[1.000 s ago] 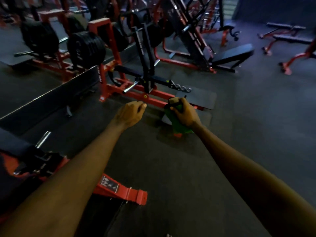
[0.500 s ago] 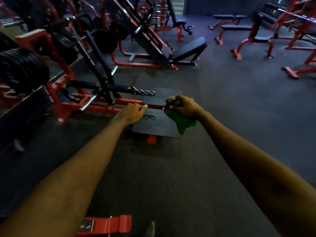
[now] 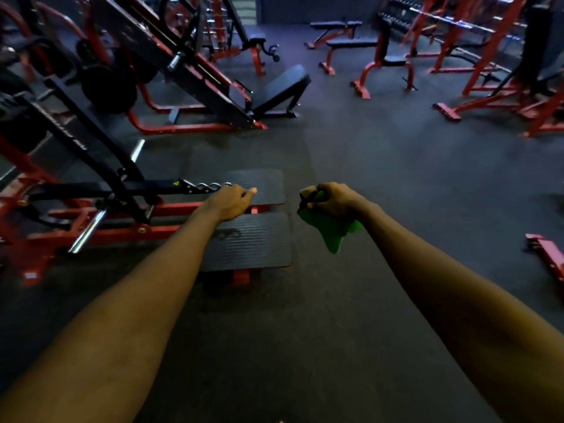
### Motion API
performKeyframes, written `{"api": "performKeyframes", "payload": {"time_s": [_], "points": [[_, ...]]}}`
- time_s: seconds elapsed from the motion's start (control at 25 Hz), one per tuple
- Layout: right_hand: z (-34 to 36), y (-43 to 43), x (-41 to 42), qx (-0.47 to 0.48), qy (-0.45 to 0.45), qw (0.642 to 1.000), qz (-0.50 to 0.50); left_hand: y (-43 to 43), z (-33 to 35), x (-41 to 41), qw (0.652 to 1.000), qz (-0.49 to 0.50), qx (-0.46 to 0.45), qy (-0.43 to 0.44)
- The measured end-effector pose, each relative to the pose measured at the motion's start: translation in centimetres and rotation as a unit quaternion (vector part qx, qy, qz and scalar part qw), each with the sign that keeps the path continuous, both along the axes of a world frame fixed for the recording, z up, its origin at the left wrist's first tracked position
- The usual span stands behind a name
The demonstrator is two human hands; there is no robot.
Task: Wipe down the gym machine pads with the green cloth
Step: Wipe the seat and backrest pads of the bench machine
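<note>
Looking down through the head camera, I see both bare forearms stretched out over the dark rubber floor [image 3: 335,315]. My right hand [image 3: 337,201] is clenched around the green cloth [image 3: 331,232], which is bunched in the fist and hangs below it in a loose point, clear of every machine. A small dark piece with a pale tip sticks out at the left of that fist; I cannot tell what it is. My left hand [image 3: 230,204] is curled into a loose fist with the thumb pointing right, and nothing shows in it. It sits above the gap between two black ribbed plates: the near plate [image 3: 256,248] and the far plate [image 3: 265,183], both mounted on a red frame [image 3: 91,213] that runs off to the left. A black lever arm [image 3: 91,138] slopes up from that frame to the far left, and a chrome bar [image 3: 88,230] juts toward me beside it. Farther off, an angled black seat pad [image 3: 280,87] sits at the foot of a sloped machine, with black weight plates [image 3: 108,88] to its left. Flat benches [image 3: 351,42] on red legs stand at the far side, well apart from the cloth, and red racks [image 3: 488,50] fill the far right.
</note>
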State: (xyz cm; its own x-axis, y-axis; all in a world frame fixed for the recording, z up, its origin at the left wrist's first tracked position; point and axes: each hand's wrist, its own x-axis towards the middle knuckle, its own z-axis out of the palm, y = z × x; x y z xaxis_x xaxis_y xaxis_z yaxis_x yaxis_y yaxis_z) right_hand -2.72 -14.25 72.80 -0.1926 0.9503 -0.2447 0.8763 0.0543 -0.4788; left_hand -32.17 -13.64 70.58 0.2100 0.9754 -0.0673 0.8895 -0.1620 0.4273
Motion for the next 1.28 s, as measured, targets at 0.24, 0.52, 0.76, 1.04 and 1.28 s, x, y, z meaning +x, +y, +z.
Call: {"api": "performKeyframes", "payload": {"time_s": [0.24, 0.52, 0.76, 1.04, 1.28], "points": [[-2.4, 8.5, 3.1, -0.034, -0.031, 0.999, 0.012, 10.4, -2.3, 3.4, 0.998, -0.02, -0.038, 0.038], [-3.5, 21.4, 10.9, -0.038, -0.019, 0.999, -0.012, 24.0, -4.7, 12.5, 0.997, -0.028, -0.07, 0.025], [-4.2, 32.5, 16.8, -0.033, -0.007, 0.999, -0.025, 34.4, -6.1, 18.6, 0.996, -0.026, -0.089, 0.004], [-6.0, 48.6, 19.5, -0.036, -0.008, 0.999, -0.008, 50.1, -8.8, 20.6, 0.995, -0.008, -0.1, 0.011], [-6.1, 63.0, 21.2, -0.046, -0.009, 0.999, -0.025, 64.1, -8.9, 22.1, 0.992, 0.007, -0.129, -0.008]]}}
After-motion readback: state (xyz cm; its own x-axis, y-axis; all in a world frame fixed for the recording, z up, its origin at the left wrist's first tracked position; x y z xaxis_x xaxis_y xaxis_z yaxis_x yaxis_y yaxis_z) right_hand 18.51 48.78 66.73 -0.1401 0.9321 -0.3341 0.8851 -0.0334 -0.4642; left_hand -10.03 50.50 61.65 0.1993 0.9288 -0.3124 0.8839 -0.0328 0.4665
